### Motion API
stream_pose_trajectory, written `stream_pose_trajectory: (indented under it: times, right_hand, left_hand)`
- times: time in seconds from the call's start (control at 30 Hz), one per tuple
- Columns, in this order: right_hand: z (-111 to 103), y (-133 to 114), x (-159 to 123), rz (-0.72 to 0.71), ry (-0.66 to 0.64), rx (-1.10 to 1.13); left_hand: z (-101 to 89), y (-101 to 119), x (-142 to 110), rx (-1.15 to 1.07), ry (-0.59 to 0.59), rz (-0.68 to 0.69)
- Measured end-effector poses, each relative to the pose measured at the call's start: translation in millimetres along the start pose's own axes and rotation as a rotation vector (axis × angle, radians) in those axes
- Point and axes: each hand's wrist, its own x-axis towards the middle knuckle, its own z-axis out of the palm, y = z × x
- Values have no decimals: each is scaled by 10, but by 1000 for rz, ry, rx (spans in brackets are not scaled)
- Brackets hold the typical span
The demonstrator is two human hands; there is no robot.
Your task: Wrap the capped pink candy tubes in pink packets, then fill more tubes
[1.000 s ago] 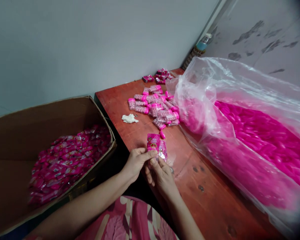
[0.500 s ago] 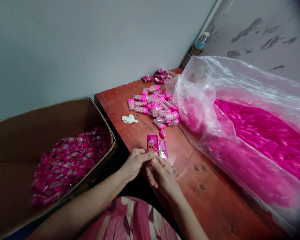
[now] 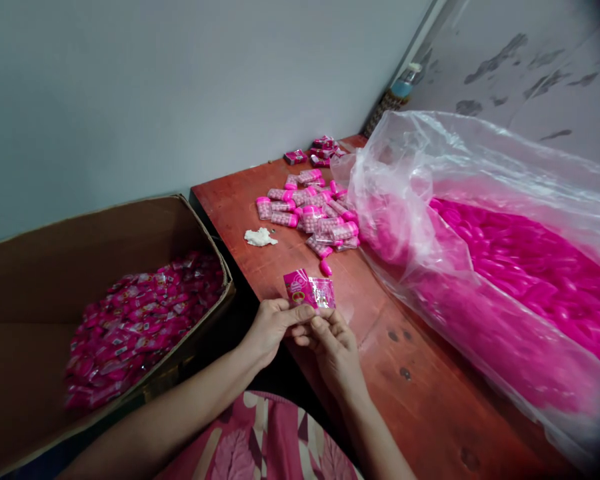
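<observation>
I am bringing my two hands together above the near edge of the table [image 3: 430, 400], fingertips touching. My left hand [image 3: 270, 329] is pinching a pink printed wrapper [image 3: 299, 285] between thumb and fingers, and it is standing up at a tilt above my knuckles. My right hand [image 3: 337, 350] is closing thumb and forefinger on the bottom of a shiny pink piece [image 3: 323, 292] just beside it; I cannot tell whether the two are joined. Beyond them a loose pink cap [image 3: 325, 268] is lying near a heap of pink-capped bottles [image 3: 325, 217] filled with pale beads. A white scrap [image 3: 261, 237] is resting to the left. On my right a clear plastic bag [image 3: 390, 163] is bulging with pink pieces [image 3: 525, 273]; on my left a cardboard box [image 3: 175, 223] is holding pink packets [image 3: 145, 320].
</observation>
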Motion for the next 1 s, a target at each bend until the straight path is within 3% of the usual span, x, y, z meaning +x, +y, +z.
stream_pose_trajectory:
  times: [0.2, 0.3, 0.4, 0.5, 0.63, 0.7, 0.83, 1.0]
  right_hand:
    - [81, -33, 128, 30, 19, -88]
    - [68, -105, 164, 39, -7, -125]
    - [-57, -225, 186, -12, 63, -144]
    - [-244, -324, 209, -62, 179, -182]
    - [-418, -341, 206, -61, 233, -248]
    - [-463, -315, 189, -55, 234, -267]
    - [-542, -265, 176, -46, 241, -301]
    - [-629, -249, 204, -88, 268, -381]
  left_hand:
    - [-51, 11, -83, -31, -93, 14]
    - [-162, 167, -172, -88, 30, 175]
    - [-306, 325, -201, -153, 212, 424]
    - [-356, 333, -98, 210, 242, 540]
    - [-218, 105, 165, 1096, 69, 704]
    - [-136, -19, 271, 1381, 34, 791]
    - [-58, -140, 345, 1644, 69, 860]
    - [-46, -152, 335, 1672, 86, 866]
